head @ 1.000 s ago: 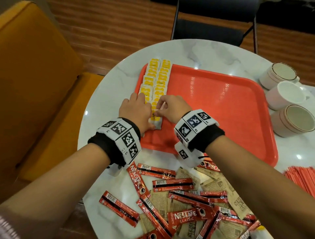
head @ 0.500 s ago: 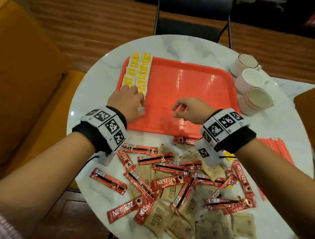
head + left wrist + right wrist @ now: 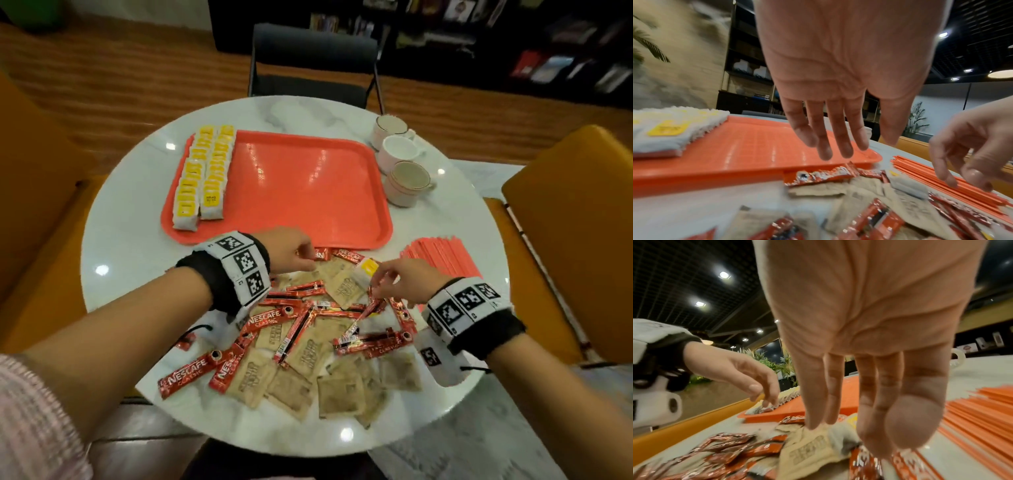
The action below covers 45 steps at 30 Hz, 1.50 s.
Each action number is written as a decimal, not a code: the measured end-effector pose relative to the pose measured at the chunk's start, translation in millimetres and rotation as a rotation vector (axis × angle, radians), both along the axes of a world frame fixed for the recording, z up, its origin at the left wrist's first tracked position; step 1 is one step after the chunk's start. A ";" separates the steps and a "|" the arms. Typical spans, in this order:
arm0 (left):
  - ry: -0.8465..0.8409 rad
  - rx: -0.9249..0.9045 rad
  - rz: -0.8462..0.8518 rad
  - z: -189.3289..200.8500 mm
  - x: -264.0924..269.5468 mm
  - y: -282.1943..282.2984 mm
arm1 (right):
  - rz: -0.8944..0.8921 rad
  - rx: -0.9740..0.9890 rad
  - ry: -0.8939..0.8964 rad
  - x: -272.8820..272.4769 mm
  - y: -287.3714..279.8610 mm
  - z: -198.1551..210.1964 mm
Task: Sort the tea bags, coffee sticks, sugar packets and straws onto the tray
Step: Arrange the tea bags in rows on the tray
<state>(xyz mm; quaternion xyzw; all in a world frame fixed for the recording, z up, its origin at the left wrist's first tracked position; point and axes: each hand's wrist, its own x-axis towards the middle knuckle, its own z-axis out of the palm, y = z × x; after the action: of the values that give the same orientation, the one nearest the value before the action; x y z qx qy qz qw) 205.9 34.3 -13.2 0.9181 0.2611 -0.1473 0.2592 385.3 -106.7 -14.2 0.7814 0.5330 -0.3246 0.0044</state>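
We see the tea bags (image 3: pixel 202 178) lined in two rows at the orange tray's (image 3: pixel 308 192) nine o'clock side. Coffee sticks (image 3: pixel 301 325) and brown sugar packets (image 3: pixel 339 394) lie mixed at the table's (image 3: pixel 116 240) six o'clock, straws (image 3: pixel 442 257) at three. Our left hand (image 3: pixel 291 253) and right hand (image 3: pixel 400 281) hover over the pile, fingers loosely extended, holding nothing.

Round marble table (image 3: pixel 130 219) bears tray (image 3: pixel 308 192), packets (image 3: pixel 342 390), cups (image 3: pixel 407 183).
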 end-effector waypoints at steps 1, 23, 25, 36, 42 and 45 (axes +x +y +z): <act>0.012 -0.009 -0.008 -0.8 6.4 -4.8 | 0.009 -0.024 0.035 -1.5 -5.7 -1.7; 0.116 0.086 0.119 -44.0 106.9 -36.4 | -0.009 0.009 0.164 -11.4 -25.1 -42.2; 0.159 0.107 0.101 -45.5 109.3 -37.5 | -0.031 0.012 0.182 -6.6 -26.7 -40.2; -0.034 -0.235 0.233 -26.7 83.9 -31.3 | -0.242 0.200 0.506 7.4 -33.1 -24.8; -0.200 -0.434 0.395 -0.9 36.9 -10.5 | -0.324 0.356 0.721 -14.2 -8.6 -9.6; -0.396 -0.683 0.617 3.3 6.2 1.2 | -0.305 0.383 0.746 -32.5 20.7 -0.3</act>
<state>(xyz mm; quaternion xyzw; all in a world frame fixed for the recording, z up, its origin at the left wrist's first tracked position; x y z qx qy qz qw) 212.2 35.5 -9.8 0.6712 0.4029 0.0363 0.6211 352.8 -86.0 -14.5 0.6673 0.4275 -0.4766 -0.3806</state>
